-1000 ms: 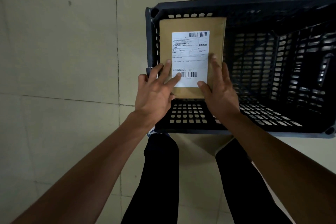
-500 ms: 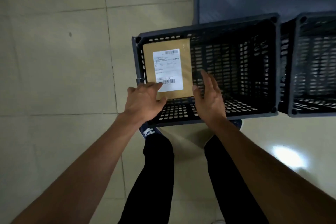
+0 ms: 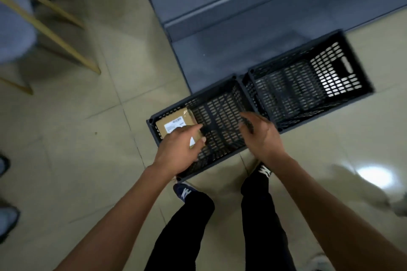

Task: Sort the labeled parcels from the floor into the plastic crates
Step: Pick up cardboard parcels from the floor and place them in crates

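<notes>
Fingers [image 3: 193, 131] of my left hand [image 3: 178, 149] loose, released, over one labeled parcel [image 3: 176, 124]; right hand [image 3: 262, 136] relaxed, holding nothing; I count two black crates [image 3: 220, 116] [image 3: 308, 86]

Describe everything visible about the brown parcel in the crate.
The brown parcel is a flat, rectangular cardboard-coloured packet with a white printed label on its upper face; the label's text is too blurred to read. It lies label up in the left end of the nearer black plastic crate, close to the crate's left and far walls. The left hand hovers over its near edge and hides part of the label; whether the hand touches it cannot be told.
</notes>
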`<state>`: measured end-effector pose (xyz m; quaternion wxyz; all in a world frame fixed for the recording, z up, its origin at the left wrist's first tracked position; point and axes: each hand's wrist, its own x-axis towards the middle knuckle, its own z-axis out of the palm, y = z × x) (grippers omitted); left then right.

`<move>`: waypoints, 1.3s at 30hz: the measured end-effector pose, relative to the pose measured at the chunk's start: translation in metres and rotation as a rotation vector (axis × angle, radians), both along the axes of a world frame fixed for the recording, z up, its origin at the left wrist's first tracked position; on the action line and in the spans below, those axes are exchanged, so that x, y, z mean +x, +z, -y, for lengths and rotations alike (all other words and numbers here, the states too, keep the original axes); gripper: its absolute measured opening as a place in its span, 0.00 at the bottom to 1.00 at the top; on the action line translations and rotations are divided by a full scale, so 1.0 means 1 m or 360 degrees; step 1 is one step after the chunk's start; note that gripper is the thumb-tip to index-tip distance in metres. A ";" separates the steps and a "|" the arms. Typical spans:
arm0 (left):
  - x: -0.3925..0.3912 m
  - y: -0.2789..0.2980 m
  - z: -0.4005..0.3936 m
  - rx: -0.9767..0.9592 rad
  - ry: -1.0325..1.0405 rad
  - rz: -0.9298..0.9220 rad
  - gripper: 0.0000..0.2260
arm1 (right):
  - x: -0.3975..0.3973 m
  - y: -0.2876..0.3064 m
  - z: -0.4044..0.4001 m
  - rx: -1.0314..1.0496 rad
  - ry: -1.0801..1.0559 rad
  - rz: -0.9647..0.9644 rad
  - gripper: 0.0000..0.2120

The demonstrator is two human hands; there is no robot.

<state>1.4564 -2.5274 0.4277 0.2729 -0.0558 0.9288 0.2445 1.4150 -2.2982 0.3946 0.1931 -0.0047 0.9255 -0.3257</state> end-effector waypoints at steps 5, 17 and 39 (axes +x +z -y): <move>-0.032 0.080 -0.054 0.0131 -0.0189 -0.0137 0.21 | -0.003 0.093 -0.094 0.0065 -0.0270 -0.0136 0.18; -0.144 0.236 -0.328 0.0413 -0.0661 -0.0615 0.20 | -0.013 0.248 -0.310 0.0054 -0.0674 -0.0459 0.18; -0.239 0.357 -0.623 0.0693 -0.1111 -0.0855 0.24 | -0.020 0.394 -0.579 0.0306 -0.1127 -0.0695 0.18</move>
